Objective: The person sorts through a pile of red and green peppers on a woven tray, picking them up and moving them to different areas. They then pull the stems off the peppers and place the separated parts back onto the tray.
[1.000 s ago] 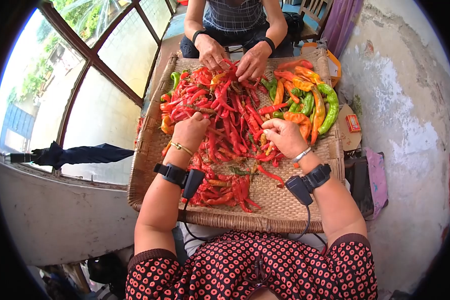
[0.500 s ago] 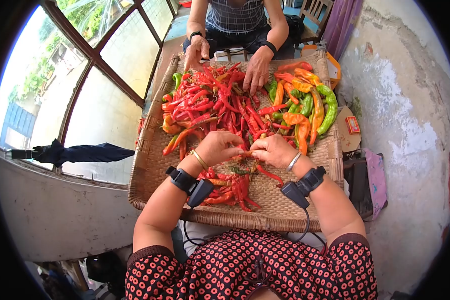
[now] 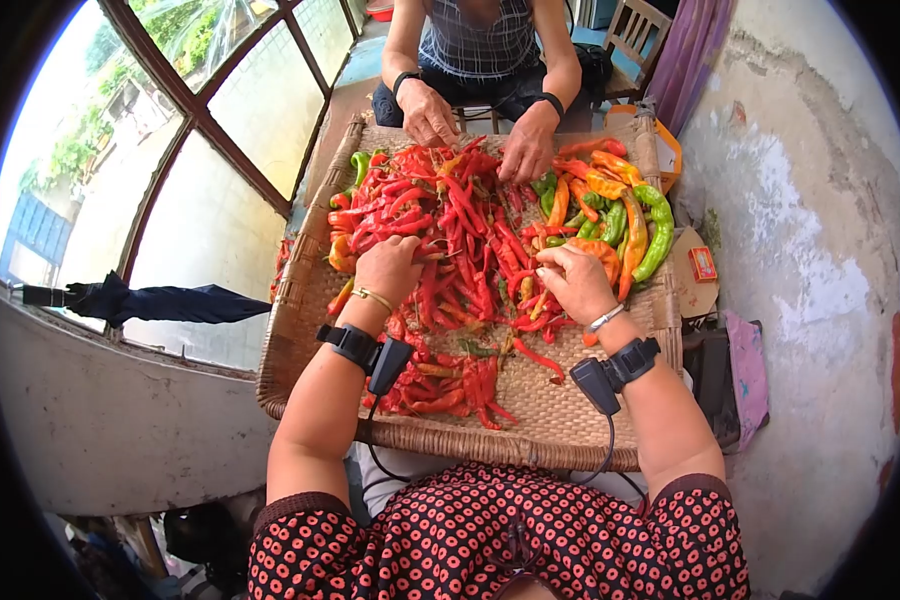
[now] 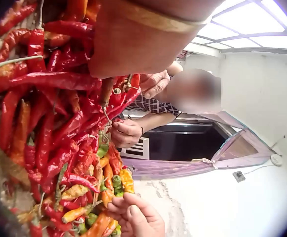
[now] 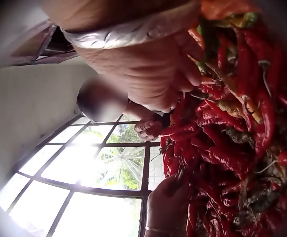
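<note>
Across a woven tray point(image 3: 535, 415), red chilies point(image 3: 465, 262) lie heaped from the far edge down through the middle, with a smaller pile point(image 3: 438, 401) toward the near left corner and larger orange peppers point(image 3: 632, 242) and green peppers point(image 3: 658, 232) grouped by the right edge. Many of the chilies look glossy and creased, suggesting they are light, limp and a little slick, and likely to split if squeezed hard. Thin stalks point(image 4: 17, 60) show on several; a pinch there or just below the cap looks the safest hold, while the plumper orange and green ones should bear a firmer clasp around the body. Over the left part of the heap, the left hand point(image 3: 385, 272) reaches down to the red chilies; whether its grip pinches one cannot be told, as its fingertips are hidden or too dark. Toward the right edge, the right hand point(image 3: 575, 283) sits between the heap and the orange peppers, its grip loose, thumb and forefinger slightly parted, with nothing visibly held. One stray chili point(image 3: 538, 359) lies apart on bare weave toward the near edge; at the far edge, a second person point(image 3: 480, 45) reaches into the same heap.
</note>
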Demonstrator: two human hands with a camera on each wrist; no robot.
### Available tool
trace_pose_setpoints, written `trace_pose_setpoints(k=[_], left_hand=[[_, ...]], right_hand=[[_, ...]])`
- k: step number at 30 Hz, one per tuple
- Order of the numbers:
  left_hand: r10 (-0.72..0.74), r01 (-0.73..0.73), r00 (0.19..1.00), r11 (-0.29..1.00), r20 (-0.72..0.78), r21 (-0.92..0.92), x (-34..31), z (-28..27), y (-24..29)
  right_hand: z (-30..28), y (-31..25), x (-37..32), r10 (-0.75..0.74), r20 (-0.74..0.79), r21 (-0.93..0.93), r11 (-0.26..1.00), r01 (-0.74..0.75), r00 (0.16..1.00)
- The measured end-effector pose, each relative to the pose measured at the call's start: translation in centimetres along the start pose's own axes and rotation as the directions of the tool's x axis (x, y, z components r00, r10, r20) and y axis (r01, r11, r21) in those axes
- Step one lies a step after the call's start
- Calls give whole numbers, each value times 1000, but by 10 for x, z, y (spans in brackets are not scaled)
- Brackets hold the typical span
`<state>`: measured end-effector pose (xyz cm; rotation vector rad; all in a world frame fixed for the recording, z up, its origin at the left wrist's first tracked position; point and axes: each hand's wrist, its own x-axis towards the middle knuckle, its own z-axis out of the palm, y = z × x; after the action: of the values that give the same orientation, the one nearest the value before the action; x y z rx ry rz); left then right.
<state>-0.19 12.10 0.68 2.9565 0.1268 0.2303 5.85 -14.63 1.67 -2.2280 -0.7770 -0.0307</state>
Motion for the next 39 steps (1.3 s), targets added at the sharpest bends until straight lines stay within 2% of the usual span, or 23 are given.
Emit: trace_pose_setpoints(k=[1,5,7,8,10,13,14,16,18,20,22,24,26,27,28,30,32,33,34,35,36,38,39], left_hand=[[-2,2,1000,1000,-3,0,-2,-2,3],[144,-140,989,973,11,-183,-8,-11,16],[222,-214,975,935,-4,-283,-13,-12,23],[222,-215,975,935,-7,-283,-15,-13,26],[232,-190,972,886,48,-422,-19,-18,33],[247,-200,968,872,48,-447,-24,-14,41],[261,-214,964,870,47,-444,-26,-11,43],[268,-218,962,869,54,-444,-30,-9,52],[265,-187,954,893,143,-409,-33,-11,60],[275,-196,953,880,129,-434,-34,-10,60],[318,-195,939,809,134,-554,-35,-11,56],[329,-172,934,752,137,-637,-32,-5,47],[250,-44,945,738,213,-673,-30,-8,43],[230,49,929,700,290,-713,-30,-14,41],[234,9,938,721,256,-693,-28,-15,38],[172,22,962,725,211,-688,-25,-10,31],[132,59,967,718,219,-693,-24,-8,30],[82,126,971,624,225,-771,-23,-4,29],[32,187,971,519,237,-834,-22,0,28],[31,186,974,454,225,-871,-20,4,29],[26,194,973,456,231,-869,-18,9,28],[108,194,975,29,196,-981,-16,20,29],[104,224,969,6,224,-975,-18,11,34]], right_hand=[[4,1,-1,-32,41,15,999,31,999],[17,-5,-5,-116,145,73,992,106,983],[22,-11,-8,-92,183,130,989,68,979],[24,-13,-10,-69,220,186,982,28,973],[30,-15,-13,-84,236,207,978,35,968],[28,-30,-16,68,424,436,859,-270,903],[27,-35,-16,67,425,429,863,-266,903],[25,-43,-15,190,474,547,702,-457,860],[29,-43,-12,231,461,556,677,-482,856],[29,-45,-11,277,449,565,648,-510,850],[23,-51,-9,229,435,582,666,-466,871],[6,-58,-3,237,495,542,668,-510,836],[-13,-61,4,226,471,479,746,-463,852],[-23,-65,8,238,431,491,748,-447,871],[-33,-65,12,266,386,470,767,-436,884],[-38,-54,16,263,243,589,725,-358,934],[-37,-43,16,290,220,576,732,-364,932],[-27,-34,15,182,-36,328,931,-161,983],[-20,-27,13,-10,-241,4,1000,11,970],[-17,-21,8,-125,-249,-255,965,60,960],[-10,-24,4,-128,-282,-269,962,50,951],[1,-28,-2,11,-14,-70,997,-11,1000],[8,-34,-5,23,97,26,999,-26,995]])
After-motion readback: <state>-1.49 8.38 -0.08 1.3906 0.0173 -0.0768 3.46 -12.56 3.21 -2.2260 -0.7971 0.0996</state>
